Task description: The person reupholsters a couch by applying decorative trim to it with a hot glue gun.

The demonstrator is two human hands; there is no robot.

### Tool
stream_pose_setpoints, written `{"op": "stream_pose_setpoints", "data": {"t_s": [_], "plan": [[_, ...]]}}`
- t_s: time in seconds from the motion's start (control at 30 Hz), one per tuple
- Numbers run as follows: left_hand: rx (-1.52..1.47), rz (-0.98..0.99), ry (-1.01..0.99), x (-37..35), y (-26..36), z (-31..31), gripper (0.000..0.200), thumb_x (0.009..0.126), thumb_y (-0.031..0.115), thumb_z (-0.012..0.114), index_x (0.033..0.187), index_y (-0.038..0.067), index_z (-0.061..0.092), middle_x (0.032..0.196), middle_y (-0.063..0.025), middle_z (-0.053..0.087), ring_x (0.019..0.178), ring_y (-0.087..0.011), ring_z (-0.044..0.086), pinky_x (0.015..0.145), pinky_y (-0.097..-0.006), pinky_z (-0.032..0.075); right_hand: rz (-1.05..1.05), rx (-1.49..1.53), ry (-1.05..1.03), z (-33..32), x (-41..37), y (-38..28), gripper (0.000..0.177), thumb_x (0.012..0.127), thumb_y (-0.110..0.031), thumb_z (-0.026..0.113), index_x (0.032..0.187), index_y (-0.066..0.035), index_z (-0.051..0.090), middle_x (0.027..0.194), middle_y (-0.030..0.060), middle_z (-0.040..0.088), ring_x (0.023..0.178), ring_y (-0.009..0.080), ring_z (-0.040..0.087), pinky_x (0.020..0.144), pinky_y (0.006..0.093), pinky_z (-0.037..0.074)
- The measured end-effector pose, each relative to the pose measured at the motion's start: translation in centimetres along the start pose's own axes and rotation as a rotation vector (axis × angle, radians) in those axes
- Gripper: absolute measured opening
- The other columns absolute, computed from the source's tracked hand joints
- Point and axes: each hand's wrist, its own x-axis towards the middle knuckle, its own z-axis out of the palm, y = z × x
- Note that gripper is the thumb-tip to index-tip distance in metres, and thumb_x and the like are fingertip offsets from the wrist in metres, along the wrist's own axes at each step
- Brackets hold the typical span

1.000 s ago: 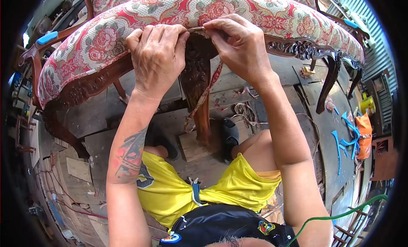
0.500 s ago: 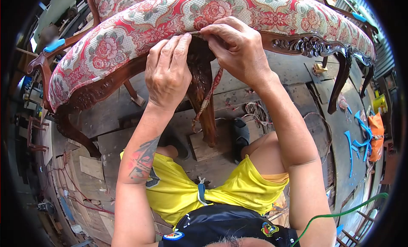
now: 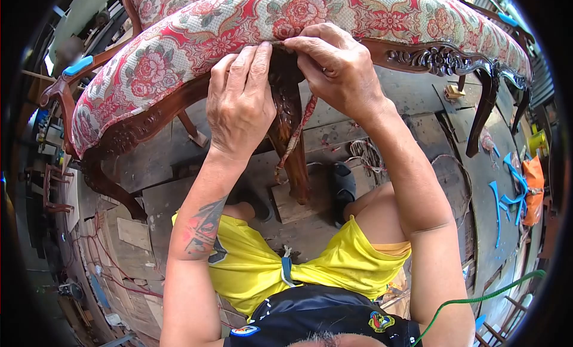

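Observation:
A long sofa seat (image 3: pixel 224 42) in red and cream floral fabric curves across the top, above a carved dark wood rail (image 3: pixel 412 54). At the fabric's lower front edge, the fingertips of my left hand (image 3: pixel 242 102) press together at the trim along the seam; its thumb is hidden. Close beside it on the right, my right hand (image 3: pixel 343 69) pinches the trim between thumb and forefinger. A narrow red-and-beige fabric trim strip (image 3: pixel 296 134) dangles below the right hand, in front of a wooden leg (image 3: pixel 291 162).
Blue strips (image 3: pixel 496 210) and an orange bag (image 3: pixel 533 192) lie on the plank floor at right. A tangled cord (image 3: pixel 367 156) sits near my foot (image 3: pixel 342 189). A green rope (image 3: pixel 477 300) crosses the lower right. A blue pad (image 3: pixel 79 65) rests on the left armrest.
The view has shifted slightly, so the scene sits a little further right. Both hands stay at the seat edge, with only a slight shift of the fingers.

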Motion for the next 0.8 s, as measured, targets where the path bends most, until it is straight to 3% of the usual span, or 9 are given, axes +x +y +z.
{"op": "stream_pose_setpoints", "data": {"t_s": [0.4, 0.8], "plan": [[-0.004, -0.017, -0.038, -0.08, 0.11, 0.01, 0.039, 0.1, 0.003, 0.072, 0.138, 0.008, 0.074, 0.131, -0.0094, 0.073, 0.12, -0.0306, 0.066, 0.107, -0.0413, 0.053, 0.011, -0.05, 0.013, 0.39, -0.67, 0.06, 0.025, 0.089, -0.008, 0.082, 0.113, -0.01, 0.078, 0.1, 0.0116, 0.072, 0.094, 0.0339, 0.074, 0.083, 0.0447, 0.064], [-0.03, -0.016, -0.023, -0.18, -0.16, 0.2, 0.038, 0.101, 0.003, 0.071, 0.138, 0.008, 0.072, 0.132, -0.0098, 0.073, 0.12, -0.0308, 0.066, 0.108, -0.0427, 0.052, 0.013, -0.037, 0.008, 0.56, -1.02, -0.5, 0.028, 0.088, -0.01, 0.081, 0.115, -0.008, 0.077, 0.105, 0.0132, 0.071, 0.099, 0.0345, 0.073, 0.086, 0.0455, 0.063]]}}
